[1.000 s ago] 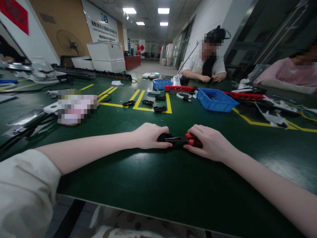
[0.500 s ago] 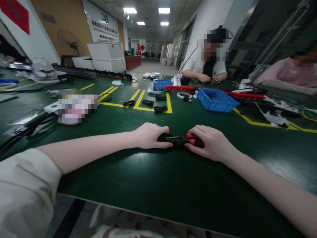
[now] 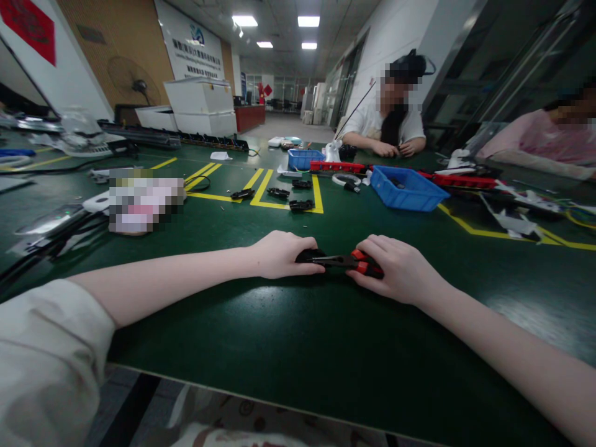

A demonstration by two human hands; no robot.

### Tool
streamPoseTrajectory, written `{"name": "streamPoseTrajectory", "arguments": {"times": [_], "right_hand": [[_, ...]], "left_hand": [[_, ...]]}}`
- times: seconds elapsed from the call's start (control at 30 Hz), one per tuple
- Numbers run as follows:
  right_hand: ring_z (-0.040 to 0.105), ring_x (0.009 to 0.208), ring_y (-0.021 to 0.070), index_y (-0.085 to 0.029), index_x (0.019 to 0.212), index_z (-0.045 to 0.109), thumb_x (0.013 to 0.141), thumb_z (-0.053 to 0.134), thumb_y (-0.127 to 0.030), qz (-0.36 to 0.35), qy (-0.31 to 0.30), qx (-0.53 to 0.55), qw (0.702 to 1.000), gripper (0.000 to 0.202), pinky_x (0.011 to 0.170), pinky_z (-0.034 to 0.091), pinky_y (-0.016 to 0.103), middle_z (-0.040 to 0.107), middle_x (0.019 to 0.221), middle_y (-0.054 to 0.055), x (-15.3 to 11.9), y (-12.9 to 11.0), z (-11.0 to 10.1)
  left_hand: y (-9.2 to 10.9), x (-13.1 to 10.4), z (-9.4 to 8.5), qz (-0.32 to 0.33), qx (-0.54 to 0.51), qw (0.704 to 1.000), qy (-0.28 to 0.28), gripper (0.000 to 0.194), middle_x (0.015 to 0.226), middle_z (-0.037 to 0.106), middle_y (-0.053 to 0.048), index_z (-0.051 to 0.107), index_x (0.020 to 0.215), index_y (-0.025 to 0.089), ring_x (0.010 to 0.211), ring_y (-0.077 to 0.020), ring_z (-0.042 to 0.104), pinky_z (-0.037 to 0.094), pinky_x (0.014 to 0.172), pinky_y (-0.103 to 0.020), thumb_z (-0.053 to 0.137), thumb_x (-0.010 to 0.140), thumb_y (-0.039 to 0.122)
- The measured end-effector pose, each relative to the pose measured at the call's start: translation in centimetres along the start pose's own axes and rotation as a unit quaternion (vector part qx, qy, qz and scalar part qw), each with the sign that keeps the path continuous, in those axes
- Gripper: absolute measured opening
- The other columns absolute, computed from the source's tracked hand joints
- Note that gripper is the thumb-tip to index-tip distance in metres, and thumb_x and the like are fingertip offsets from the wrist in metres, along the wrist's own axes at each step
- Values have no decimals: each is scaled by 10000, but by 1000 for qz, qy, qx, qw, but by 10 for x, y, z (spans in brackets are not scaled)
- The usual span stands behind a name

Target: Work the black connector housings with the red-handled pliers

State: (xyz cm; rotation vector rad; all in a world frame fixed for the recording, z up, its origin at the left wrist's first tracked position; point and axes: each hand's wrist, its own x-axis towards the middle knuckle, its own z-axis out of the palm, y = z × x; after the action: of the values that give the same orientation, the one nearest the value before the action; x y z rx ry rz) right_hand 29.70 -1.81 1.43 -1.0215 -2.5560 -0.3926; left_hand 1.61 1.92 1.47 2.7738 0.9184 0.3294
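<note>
My left hand (image 3: 285,256) pinches a small black part (image 3: 311,256) between thumb and fingers above the green table (image 3: 298,347). Facing it, my right hand (image 3: 395,268) is wrapped round the red and black handles of pliers (image 3: 342,261). The jaws point left and reach the black part; their exact hold on it is too small to tell. Beyond my hands, several similar black parts (image 3: 302,205) lie in and beside a yellow taped outline (image 3: 319,194).
A blue bin (image 3: 410,189) with dark pieces stands at the back right, a smaller blue bin (image 3: 305,159) behind the taped outline. Cables and a blurred phone-like object (image 3: 146,205) lie left. Across the table a person (image 3: 395,124) works; another person (image 3: 535,136) sits far right.
The plier handles have shifted very slightly within my right hand, and the jaws look closer together. My left hand stays almost still with the black part.
</note>
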Motion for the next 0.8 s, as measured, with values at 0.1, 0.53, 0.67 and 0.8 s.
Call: {"name": "streamPoseTrajectory", "arguments": {"times": [0.1, 0.53, 0.67, 0.8], "right_hand": [[620, 738, 220, -197, 971, 631, 939, 589, -487, 1, 6, -14, 1000, 296, 653, 464, 350, 694, 879, 95, 0, 0, 1], [643, 745, 216, -198, 984, 631, 930, 606, -494, 11, 9, -5, 1000, 302, 653, 471, 343, 706, 890, 87, 0, 2, 1], [644, 749, 220, -208, 973, 633, 923, 616, -472, 9, 11, 11, 1000, 269, 655, 479, 342, 698, 878, 82, 0, 1, 0], [630, 729, 215, -208, 960, 624, 935, 601, -481, 9, 4, 13, 1000, 275, 642, 483, 345, 690, 866, 85, 0, 0, 0]], "left_hand": [[0, 0, 0, -2, 4, 1000, -2, 424, 867, 732, -34, 649, 1114, 182, 702, -177, 666, 371, 590, -250, 584, 981, 580], [1, 1, 0, 1, 17, 1000, -7, 418, 868, 736, -32, 645, 1118, 193, 730, -189, 680, 373, 599, -258, 592, 972, 581], [2, 0, 0, -4, 17, 1000, -5, 409, 899, 747, -35, 641, 1131, 196, 756, -194, 693, 383, 611, -257, 606, 967, 569], [1, 0, 0, -5, 6, 1000, -3, 413, 915, 752, -42, 644, 1127, 187, 749, -192, 692, 399, 612, -257, 599, 975, 568]]}}
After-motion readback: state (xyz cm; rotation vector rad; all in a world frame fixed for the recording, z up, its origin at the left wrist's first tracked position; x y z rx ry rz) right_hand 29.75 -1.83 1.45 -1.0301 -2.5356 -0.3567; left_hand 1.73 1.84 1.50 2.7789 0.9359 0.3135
